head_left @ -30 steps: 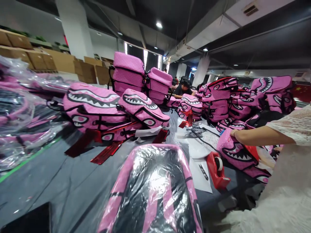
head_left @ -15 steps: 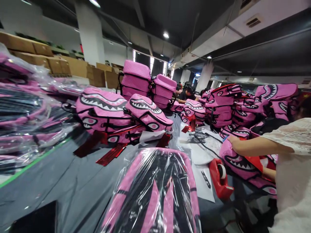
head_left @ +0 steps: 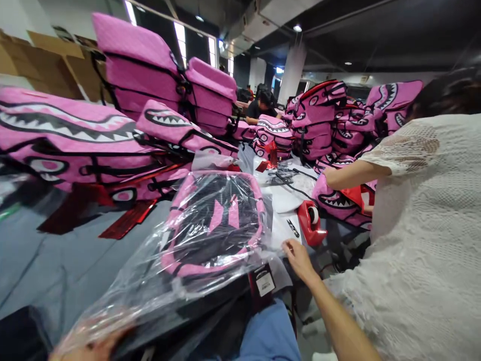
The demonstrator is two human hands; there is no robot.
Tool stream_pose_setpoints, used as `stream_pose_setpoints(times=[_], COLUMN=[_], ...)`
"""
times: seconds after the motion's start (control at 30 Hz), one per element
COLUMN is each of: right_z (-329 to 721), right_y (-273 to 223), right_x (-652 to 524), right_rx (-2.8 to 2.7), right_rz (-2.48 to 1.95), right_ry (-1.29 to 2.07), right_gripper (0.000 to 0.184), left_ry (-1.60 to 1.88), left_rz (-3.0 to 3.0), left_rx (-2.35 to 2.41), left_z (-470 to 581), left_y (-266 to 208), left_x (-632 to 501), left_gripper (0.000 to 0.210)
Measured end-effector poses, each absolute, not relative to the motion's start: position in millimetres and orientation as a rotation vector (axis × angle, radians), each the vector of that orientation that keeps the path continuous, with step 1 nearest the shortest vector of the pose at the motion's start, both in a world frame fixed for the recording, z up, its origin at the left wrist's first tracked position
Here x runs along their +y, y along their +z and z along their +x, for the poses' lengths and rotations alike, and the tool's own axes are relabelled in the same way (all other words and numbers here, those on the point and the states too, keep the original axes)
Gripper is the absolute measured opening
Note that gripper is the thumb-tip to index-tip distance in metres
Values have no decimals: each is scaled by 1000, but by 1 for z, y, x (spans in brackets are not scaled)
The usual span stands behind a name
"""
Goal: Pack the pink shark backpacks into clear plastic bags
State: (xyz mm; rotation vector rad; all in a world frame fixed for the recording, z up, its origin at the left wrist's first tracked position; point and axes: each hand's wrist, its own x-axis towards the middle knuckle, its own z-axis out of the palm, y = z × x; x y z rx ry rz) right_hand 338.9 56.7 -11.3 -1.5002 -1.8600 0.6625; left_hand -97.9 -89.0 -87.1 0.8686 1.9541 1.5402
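Note:
A pink and black backpack (head_left: 221, 240) lies on the table in front of me inside a clear plastic bag (head_left: 131, 281). The bag's loose open end spreads toward me. At the lower left, my left hand (head_left: 99, 343) is closed on the bag's edge, partly behind the film and blurred. My right hand (head_left: 298, 258) pinches the opposite edge of the bag, on the right. A dark hang tag (head_left: 263, 283) with a white label hangs by the near end of the backpack.
A red tape dispenser (head_left: 311, 225) stands on the right, beside a white paper (head_left: 280, 228). Pink shark-mouth backpacks (head_left: 67, 125) are piled behind, with red strips (head_left: 128, 219) in front. Close on the right, a co-worker in a white top (head_left: 421, 225) handles another backpack (head_left: 334, 198).
My view has swung right and closer. Both my hands have come into view on the bag's edges. The bagged backpack now sits farther from me, with the bag's loose end spread out.

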Motion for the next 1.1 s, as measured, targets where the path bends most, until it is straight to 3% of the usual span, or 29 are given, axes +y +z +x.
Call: stream_pose_setpoints(times=[0.1,0.17,0.27,0.3,0.47,0.67,0.73,0.9,1.0,1.1], right_z=[339,330,315,314,329,328,320,314,323,329], right_y=[-30,-38,-46,-48,-53,-45,-43,-41,-36,-37], right_x=[20,8,6,6,-12,-45,-54,-64,-63,-67], right_rx=[-1809,-1796,-1794,-1797,-1818,-1310,-1316,-1643,-1698,-1838], right_rz=[-1355,-1393,-1513,-1513,-1366,-1194,-1240,-1587,-1764,-1835], right_ry=[984,1012,929,944,1293,1814,1714,1135,886,519], right_gripper=[42,53,29,23,48,62,56,20,16,9], left_ry=[1314,1240,1209,1206,1078,1015,949,632,422,665], left_rz=[550,702,845,835,779,827,824,1109,1583,2423], left_rx=[1512,1401,1342,1326,1198,1122,1055,1038,1162,1182], left_z=[-15,46,107,117,118,125,134,130,108,102], left_y=[-100,-92,-71,-65,-56,-59,-65,-89,-81,-43], left_x=[-104,-94,-61,-52,-51,-79,-80,-85,-83,-56], left_gripper=[70,67,75,77,64,60,65,71,54,27])
